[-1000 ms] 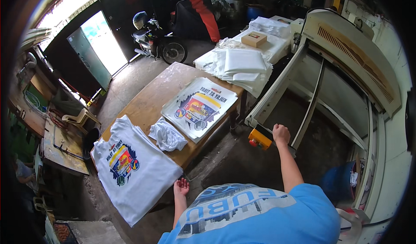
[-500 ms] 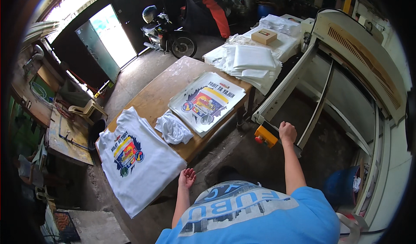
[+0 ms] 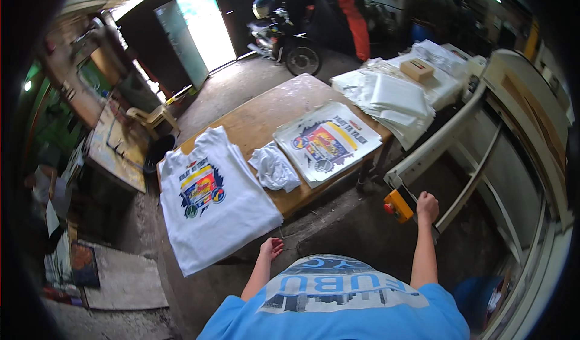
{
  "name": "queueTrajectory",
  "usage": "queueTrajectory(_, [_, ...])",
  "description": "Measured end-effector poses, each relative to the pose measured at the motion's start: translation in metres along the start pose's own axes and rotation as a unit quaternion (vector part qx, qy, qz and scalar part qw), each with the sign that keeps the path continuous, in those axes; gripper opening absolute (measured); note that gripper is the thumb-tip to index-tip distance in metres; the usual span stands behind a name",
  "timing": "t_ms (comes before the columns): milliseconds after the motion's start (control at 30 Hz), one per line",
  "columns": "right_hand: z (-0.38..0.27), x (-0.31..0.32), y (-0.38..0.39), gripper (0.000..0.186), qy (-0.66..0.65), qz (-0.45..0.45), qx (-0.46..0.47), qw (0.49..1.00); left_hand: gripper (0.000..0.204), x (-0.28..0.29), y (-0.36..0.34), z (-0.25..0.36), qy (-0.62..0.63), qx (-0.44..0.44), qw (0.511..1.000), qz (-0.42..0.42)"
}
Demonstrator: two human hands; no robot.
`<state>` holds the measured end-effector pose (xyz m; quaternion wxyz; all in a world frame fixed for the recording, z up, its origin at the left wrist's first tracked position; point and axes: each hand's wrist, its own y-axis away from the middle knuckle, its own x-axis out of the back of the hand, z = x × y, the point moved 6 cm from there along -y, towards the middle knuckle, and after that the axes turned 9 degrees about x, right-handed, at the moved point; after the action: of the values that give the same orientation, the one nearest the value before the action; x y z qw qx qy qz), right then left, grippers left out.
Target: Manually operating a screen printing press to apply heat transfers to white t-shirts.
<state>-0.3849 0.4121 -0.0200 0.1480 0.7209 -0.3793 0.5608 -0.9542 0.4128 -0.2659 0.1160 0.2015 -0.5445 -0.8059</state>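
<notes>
My right hand is a fist beside a yellow control box with a red button, at the front corner of a large pale heat-press-like machine. What the fist grips is hidden. My left hand hangs in front of the table, fingers loosely curled and nothing in them. Close to it is the near corner of a white T-shirt with a colourful print, laid flat. A crumpled white cloth lies right of the shirt. Beyond it is a stack of printed sheets with a mirrored design.
The wooden table carries the shirt, cloth and sheets. Behind it, a second table holds white fabric and a small cardboard box. A motorcycle stands near an open doorway. Another person is at the far left.
The view has swung, so the tables and machine appear shifted rightward. My right fist stays by the yellow box; my left hand still hangs near the shirt's corner, a little farther from it.
</notes>
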Motion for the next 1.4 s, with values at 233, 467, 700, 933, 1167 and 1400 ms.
queueTrajectory(233, [-0.001,-0.003,0.000,0.039,0.011,-0.002,0.015,1.000,0.018,-0.006,0.000,-0.013,-0.281,-0.032,0.958,0.055])
queueTrajectory(467, [-0.009,0.001,-0.002,0.040,0.014,-0.005,0.018,1.000,0.020,0.016,-0.010,-0.037,-0.499,-0.030,0.866,0.034])
queueTrajectory(700, [-0.003,-0.004,0.001,0.042,-0.005,-0.040,0.017,0.999,0.021,0.046,0.010,-0.043,-0.521,-0.062,0.844,0.111])
queueTrajectory(933, [0.009,-0.022,-0.010,0.043,0.038,-0.032,0.025,0.998,0.023,0.060,0.010,-0.062,-0.481,-0.059,0.865,0.128])
queueTrajectory(1167, [-0.022,0.026,0.022,0.043,0.018,0.005,0.047,0.999,0.027,0.057,0.004,-0.051,-0.516,-0.058,0.840,0.157])
queueTrajectory(1400, [-0.064,0.017,-0.018,0.044,0.013,0.000,0.090,0.996,0.029,0.056,0.019,-0.051,-0.557,-0.097,0.805,0.181])
